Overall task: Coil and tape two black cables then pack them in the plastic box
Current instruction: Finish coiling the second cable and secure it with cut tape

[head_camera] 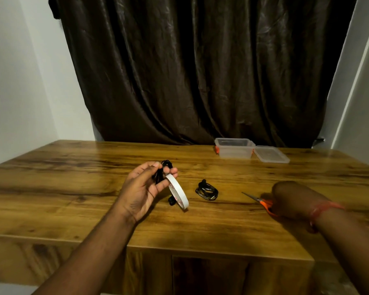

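Holding a coiled black cable (160, 171) and a roll of white tape (178, 191) together, the left hand (143, 188) keeps its grip curled round both above the counter (73, 167). A second coiled cable (207, 190) lies just right. The right hand (290, 201) covers orange scissors (262, 202); its grip cannot be told. Taping is probably in hand, cutting next. The plastic box (234, 148) waits open beyond.

On the surface (73, 179), a coiled cable (207, 190) lies at centre. The scissors (262, 202) lie to its right, under the right hand (290, 201). The plastic box (234, 148) sits behind, its lid (272, 154) just right of it.
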The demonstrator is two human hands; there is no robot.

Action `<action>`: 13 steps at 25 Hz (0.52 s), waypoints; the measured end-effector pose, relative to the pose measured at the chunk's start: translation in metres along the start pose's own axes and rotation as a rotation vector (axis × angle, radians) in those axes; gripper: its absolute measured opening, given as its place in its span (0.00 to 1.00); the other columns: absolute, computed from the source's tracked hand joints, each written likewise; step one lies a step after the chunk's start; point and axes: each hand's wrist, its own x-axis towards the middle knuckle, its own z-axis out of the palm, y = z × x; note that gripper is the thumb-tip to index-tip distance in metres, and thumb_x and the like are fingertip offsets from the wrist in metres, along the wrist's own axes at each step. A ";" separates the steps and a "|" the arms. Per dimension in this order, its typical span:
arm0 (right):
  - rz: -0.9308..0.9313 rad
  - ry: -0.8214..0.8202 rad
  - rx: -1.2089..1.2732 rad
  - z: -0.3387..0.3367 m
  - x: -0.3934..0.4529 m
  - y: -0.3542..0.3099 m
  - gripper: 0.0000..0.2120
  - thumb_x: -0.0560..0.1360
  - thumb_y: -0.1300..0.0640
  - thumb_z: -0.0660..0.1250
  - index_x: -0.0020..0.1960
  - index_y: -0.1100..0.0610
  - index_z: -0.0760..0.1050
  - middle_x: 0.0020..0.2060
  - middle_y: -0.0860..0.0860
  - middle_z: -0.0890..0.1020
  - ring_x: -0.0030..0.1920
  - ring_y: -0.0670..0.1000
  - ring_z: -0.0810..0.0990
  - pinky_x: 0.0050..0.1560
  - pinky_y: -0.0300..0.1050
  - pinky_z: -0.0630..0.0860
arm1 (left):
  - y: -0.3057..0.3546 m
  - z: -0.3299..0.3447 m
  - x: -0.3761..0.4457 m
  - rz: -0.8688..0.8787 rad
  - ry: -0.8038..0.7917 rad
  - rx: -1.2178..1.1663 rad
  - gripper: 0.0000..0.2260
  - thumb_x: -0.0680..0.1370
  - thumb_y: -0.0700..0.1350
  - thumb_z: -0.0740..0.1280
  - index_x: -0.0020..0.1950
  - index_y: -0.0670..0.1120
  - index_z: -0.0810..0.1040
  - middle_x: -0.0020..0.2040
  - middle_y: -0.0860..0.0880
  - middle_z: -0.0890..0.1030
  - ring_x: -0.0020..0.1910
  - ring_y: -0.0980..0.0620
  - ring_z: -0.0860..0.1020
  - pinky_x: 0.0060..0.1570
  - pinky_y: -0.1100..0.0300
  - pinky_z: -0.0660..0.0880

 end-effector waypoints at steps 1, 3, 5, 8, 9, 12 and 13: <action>-0.041 0.014 -0.039 0.005 0.000 -0.002 0.12 0.78 0.47 0.65 0.56 0.53 0.76 0.45 0.49 0.75 0.48 0.48 0.76 0.48 0.41 0.75 | 0.000 0.000 0.000 -0.002 -0.004 -0.001 0.06 0.81 0.37 0.60 0.48 0.39 0.77 0.42 0.40 0.82 0.52 0.40 0.84 0.53 0.48 0.81; -0.052 0.077 -0.036 0.013 0.003 -0.005 0.11 0.76 0.45 0.66 0.53 0.51 0.78 0.45 0.49 0.72 0.42 0.46 0.74 0.43 0.40 0.73 | -0.001 -0.001 0.001 0.001 -0.013 -0.005 0.05 0.80 0.37 0.61 0.48 0.39 0.77 0.42 0.40 0.82 0.52 0.40 0.84 0.52 0.48 0.82; -0.018 0.162 -0.009 0.016 0.001 -0.008 0.09 0.73 0.45 0.68 0.46 0.50 0.77 0.47 0.50 0.72 0.38 0.45 0.72 0.39 0.38 0.70 | -0.001 -0.002 0.001 0.003 -0.011 -0.009 0.05 0.79 0.38 0.62 0.48 0.39 0.77 0.42 0.40 0.82 0.52 0.39 0.84 0.52 0.48 0.82; -0.035 0.315 0.591 0.011 -0.017 -0.031 0.05 0.75 0.52 0.70 0.42 0.50 0.76 0.46 0.52 0.77 0.40 0.49 0.76 0.34 0.38 0.68 | -0.001 -0.003 0.003 0.009 -0.014 -0.002 0.05 0.79 0.37 0.62 0.48 0.39 0.77 0.42 0.40 0.82 0.53 0.39 0.83 0.54 0.47 0.81; -0.079 0.309 1.030 0.007 -0.028 -0.049 0.02 0.75 0.56 0.70 0.44 0.52 0.78 0.44 0.52 0.81 0.40 0.51 0.79 0.36 0.39 0.70 | -0.002 -0.003 0.004 0.014 -0.012 0.005 0.05 0.79 0.37 0.62 0.48 0.39 0.77 0.42 0.40 0.82 0.54 0.39 0.83 0.55 0.46 0.80; -0.265 0.039 2.046 0.003 -0.058 -0.117 0.09 0.72 0.61 0.68 0.52 0.61 0.78 0.45 0.53 0.85 0.48 0.54 0.85 0.46 0.52 0.82 | -0.005 -0.006 0.008 0.051 0.017 0.050 0.06 0.80 0.37 0.62 0.48 0.40 0.78 0.43 0.40 0.83 0.56 0.38 0.82 0.57 0.45 0.79; -0.313 -0.019 2.178 0.006 -0.060 -0.139 0.11 0.72 0.62 0.67 0.53 0.63 0.77 0.49 0.54 0.85 0.52 0.55 0.85 0.48 0.56 0.82 | -0.006 -0.007 0.009 0.070 0.031 0.074 0.06 0.81 0.37 0.62 0.48 0.40 0.78 0.43 0.41 0.83 0.56 0.38 0.82 0.56 0.46 0.80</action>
